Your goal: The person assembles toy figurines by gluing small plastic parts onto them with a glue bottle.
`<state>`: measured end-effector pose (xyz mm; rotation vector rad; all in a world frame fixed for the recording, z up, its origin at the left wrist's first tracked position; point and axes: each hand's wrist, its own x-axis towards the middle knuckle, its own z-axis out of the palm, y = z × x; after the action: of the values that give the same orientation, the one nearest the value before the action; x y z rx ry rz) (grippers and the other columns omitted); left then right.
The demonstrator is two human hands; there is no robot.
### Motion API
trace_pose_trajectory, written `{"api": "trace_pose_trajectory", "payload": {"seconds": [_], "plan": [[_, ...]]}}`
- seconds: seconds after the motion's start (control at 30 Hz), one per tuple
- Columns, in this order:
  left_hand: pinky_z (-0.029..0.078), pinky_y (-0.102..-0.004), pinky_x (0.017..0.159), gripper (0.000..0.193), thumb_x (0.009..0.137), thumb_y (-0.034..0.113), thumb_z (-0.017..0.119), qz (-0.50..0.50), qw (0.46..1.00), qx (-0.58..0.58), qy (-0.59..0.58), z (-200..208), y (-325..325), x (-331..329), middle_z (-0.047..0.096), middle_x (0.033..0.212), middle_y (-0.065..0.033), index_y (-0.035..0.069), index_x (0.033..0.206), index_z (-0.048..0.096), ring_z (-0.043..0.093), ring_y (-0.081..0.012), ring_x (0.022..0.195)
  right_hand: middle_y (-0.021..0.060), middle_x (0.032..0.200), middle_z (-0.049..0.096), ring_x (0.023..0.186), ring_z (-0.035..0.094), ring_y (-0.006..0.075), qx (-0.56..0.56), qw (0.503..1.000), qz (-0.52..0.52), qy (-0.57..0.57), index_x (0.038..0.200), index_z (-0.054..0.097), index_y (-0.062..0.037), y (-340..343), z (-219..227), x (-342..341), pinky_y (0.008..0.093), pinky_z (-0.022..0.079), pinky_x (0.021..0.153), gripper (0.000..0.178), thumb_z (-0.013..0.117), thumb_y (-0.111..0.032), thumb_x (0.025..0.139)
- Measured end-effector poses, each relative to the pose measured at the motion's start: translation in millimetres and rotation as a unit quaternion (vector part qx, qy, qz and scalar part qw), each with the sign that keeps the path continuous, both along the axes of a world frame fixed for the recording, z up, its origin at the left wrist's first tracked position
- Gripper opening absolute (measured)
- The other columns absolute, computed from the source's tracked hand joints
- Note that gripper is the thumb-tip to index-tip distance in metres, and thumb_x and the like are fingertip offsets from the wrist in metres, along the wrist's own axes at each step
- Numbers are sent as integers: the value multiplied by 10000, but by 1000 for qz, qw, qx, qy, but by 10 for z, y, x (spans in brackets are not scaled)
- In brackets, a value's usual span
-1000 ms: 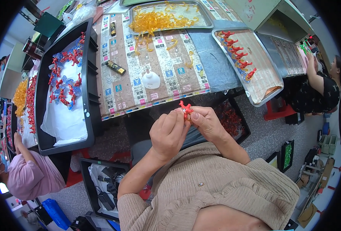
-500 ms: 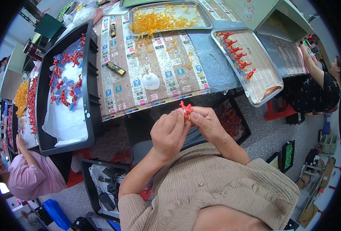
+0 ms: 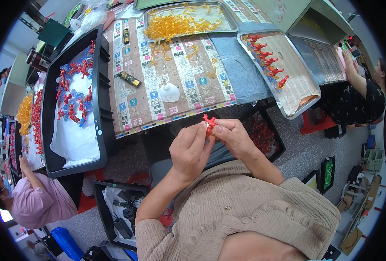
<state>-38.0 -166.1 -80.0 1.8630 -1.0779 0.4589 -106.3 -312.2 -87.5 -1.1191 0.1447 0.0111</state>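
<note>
A small red plastic figure [image 3: 209,122] with branching limbs is pinched between the fingertips of both hands, just off the table's front edge. My left hand [image 3: 188,150] grips it from the left, and my right hand [image 3: 234,137] has thumb and fingers closed on its right side. A bit of yellow shows low on the figure; the rest is hidden by fingers. Similar red figures with yellow bases stand in a row in the metal tray [image 3: 304,93] to the right. On the table beyond my hands is a white squeeze bottle [image 3: 169,92] with a thin nozzle.
Translucent yellow pieces [image 3: 175,25] are heaped in a far metal tray. At left, a black crate [image 3: 98,95] holds red and blue figures on white paper. Two small dark bottles [image 3: 130,79] lie nearby. Red pieces [image 3: 265,137] fill a bin below. People sit on both sides.
Both hands stay together around the red figure, with only a slight shift of the fingers. The whole view has moved very little.
</note>
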Motion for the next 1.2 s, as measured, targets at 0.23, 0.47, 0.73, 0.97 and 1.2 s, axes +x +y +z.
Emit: {"api": "trace_pose_trajectory", "payload": {"seconds": [0.23, 0.47, 0.73, 0.97, 1.2], "plan": [[482, -216, 634, 264, 754, 18, 760, -25, 909, -103, 403, 58, 54, -12, 588, 874, -26, -18, 992, 653, 581, -90, 781, 47, 970, 651, 857, 597, 88, -110, 993, -17, 26, 1045, 671, 19, -48, 72, -8, 234, 486, 733, 275, 613, -223, 930], [577, -298, 784, 469, 769, 77, 759, -165, 653, -226, 704, -24, 197, -61, 632, 1088, -105, -27, 1182, 561, 653, -169, 908, 37, 836, 644, 763, 580, 67, -221, 974, -56, -14, 968, 694, -1, -103, 143, -54, 209, 461, 660, 163, 684, -123, 861], [578, -303, 798, 544, 761, 147, 775, -168, 629, -215, 728, 16, 198, -124, 644, 1061, -102, -36, 1217, 539, 662, -168, 887, 17, 789, 622, 708, 554, 60, -305, 950, -48, -54, 872, 664, 2, -101, 213, -82, 210, 442, 619, 102, 685, -94, 847], [589, -290, 772, 544, 777, 203, 751, -189, 567, -247, 763, -77, 218, -141, 649, 1039, -85, -19, 1224, 534, 663, -145, 844, 2, 811, 621, 717, 541, 45, -171, 985, -6, -12, 873, 659, 9, -143, 138, -88, 211, 448, 615, 136, 664, -127, 883], [580, -284, 778, 439, 819, 178, 719, -212, 535, -262, 775, -126, 219, -160, 654, 1040, -76, 6, 1193, 567, 661, -140, 860, -29, 757, 618, 684, 525, 22, -99, 994, 10, 41, 866, 670, -12, -160, 158, -67, 182, 424, 591, 145, 670, -155, 886]]}}
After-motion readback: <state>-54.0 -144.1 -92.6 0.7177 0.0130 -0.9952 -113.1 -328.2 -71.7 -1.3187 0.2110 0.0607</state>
